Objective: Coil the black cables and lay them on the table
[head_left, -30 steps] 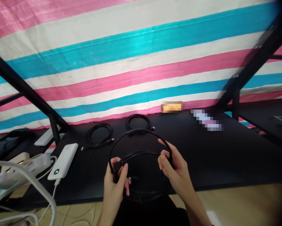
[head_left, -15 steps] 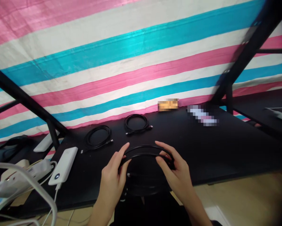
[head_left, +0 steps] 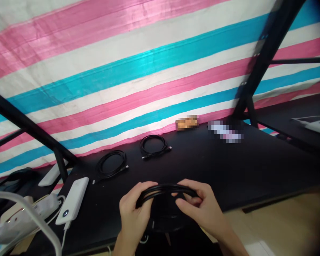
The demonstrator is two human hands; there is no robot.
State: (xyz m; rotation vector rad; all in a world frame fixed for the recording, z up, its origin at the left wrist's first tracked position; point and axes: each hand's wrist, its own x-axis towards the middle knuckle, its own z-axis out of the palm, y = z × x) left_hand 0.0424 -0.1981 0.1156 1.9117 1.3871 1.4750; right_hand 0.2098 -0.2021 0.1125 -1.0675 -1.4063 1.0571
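A black cable coil (head_left: 165,190) is held flat between both my hands above the front edge of the black table (head_left: 256,167). My left hand (head_left: 134,211) wraps its fingers round the coil's left side. My right hand (head_left: 199,208) pinches the right side with curled fingers. The coil's lower loops are hard to see against the dark table. Two more coiled black cables lie further back: one (head_left: 110,164) to the left, another (head_left: 153,145) near the striped sheet.
A white power bank (head_left: 73,199) lies at the left of the table with a white lead. White power strips and cables (head_left: 23,217) crowd the far left. A pink, blue and white striped sheet (head_left: 149,71) hangs behind. Black frame bars (head_left: 256,71) slant at both sides.
The wide loop I held up has been gathered into a smaller, flatter coil and lowered toward the table's front edge. Both hands have closed more tightly on it. The camera tilted slightly.
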